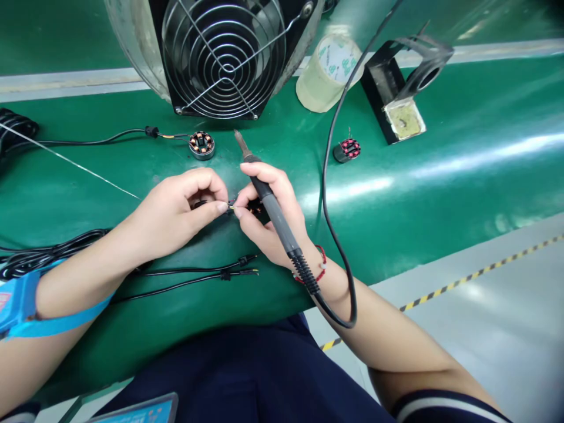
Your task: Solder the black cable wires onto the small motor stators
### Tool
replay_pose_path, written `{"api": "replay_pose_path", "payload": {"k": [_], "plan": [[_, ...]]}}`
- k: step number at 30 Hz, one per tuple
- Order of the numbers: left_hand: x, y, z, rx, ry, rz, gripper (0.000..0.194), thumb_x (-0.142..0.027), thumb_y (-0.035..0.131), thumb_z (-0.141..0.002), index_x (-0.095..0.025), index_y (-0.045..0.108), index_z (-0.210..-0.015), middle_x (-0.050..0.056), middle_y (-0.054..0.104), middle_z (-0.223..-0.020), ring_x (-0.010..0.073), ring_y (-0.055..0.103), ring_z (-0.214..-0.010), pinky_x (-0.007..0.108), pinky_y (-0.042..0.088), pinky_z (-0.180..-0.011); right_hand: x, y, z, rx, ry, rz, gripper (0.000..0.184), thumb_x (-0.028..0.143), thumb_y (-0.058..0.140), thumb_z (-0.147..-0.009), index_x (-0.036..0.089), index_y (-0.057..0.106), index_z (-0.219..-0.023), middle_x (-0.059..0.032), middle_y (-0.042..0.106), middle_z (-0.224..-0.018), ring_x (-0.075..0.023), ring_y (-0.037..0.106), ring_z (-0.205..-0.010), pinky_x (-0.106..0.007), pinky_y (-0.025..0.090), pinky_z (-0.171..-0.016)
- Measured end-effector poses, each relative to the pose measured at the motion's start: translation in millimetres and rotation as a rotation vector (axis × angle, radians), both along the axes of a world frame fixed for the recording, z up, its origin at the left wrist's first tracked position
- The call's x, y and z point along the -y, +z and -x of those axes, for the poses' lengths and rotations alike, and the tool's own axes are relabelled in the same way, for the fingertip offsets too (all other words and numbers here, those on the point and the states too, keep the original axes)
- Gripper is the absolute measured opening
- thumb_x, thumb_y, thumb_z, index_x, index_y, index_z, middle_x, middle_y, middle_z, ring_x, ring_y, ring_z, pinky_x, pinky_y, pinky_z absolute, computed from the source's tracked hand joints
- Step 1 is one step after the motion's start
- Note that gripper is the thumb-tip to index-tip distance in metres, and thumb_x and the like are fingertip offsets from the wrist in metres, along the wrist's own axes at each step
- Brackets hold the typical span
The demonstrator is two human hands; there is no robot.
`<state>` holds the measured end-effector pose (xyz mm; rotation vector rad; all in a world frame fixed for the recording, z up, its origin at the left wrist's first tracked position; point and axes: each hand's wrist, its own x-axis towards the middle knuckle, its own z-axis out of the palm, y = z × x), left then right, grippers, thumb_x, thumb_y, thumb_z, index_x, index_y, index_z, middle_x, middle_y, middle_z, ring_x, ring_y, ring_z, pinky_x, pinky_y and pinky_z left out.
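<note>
My left hand [178,211] is closed in a pinch on the end of a thin black wire [200,204], its yellow tip showing at my fingertips. My right hand [268,214] grips a black soldering iron [275,214], tip pointing up and away, while its thumb and forefinger also pinch a small dark stator coil [255,207]. Wire end and coil meet between my two hands, just above the green table [418,194].
A wired stator [201,145] lies behind my hands, another red-wound coil [348,150] to the right. A metal-grilled fan [222,56], a tape roll [330,70] and a black iron stand [403,88] stand at the back. Loose black leads [211,273] lie near the front edge.
</note>
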<state>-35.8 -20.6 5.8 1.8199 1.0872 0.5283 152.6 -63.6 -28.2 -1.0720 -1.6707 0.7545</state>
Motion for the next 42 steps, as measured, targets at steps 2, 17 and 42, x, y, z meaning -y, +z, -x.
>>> {"api": "replay_pose_path", "payload": {"k": [2, 17, 42], "plan": [[1, 2.0, 0, -0.034, -0.046, -0.106, 0.014, -0.027, 0.057, -0.088, -0.019, 0.066, -0.083, 0.001, 0.066, -0.082, 0.0148, 0.059, -0.075, 0.028, 0.045, -0.071, 0, -0.2, 0, 0.003, 0.004, 0.006, 0.047, 0.009, 0.060, -0.087, 0.029, 0.052, -0.129, 0.0052, 0.068, -0.084, -0.0168, 0.069, -0.086, -0.037, 0.056, -0.083], [6, 1.9, -12, -0.136, 0.045, -0.044, 0.013, -0.022, 0.054, -0.079, -0.019, 0.063, -0.071, -0.001, 0.063, -0.075, 0.0130, 0.054, -0.067, 0.028, 0.041, -0.065, -1, -0.2, -11, 0.245, 0.025, 0.013, 0.045, 0.011, 0.053, -0.091, 0.028, 0.052, -0.132, 0.0007, 0.070, -0.092, -0.0213, 0.064, -0.096, -0.042, 0.053, -0.093], [11, 2.8, -16, -0.163, 0.099, 0.023, 0.014, -0.024, 0.056, -0.077, -0.020, 0.061, -0.065, 0.001, 0.067, -0.079, 0.0152, 0.057, -0.072, 0.030, 0.043, -0.065, 71, 4.8, -19, -0.131, -0.385, -0.021, 0.013, 0.032, 0.072, -0.089, 0.029, 0.066, -0.101, 0.0044, 0.062, -0.065, -0.0126, 0.058, -0.042, -0.027, 0.046, -0.034]]}}
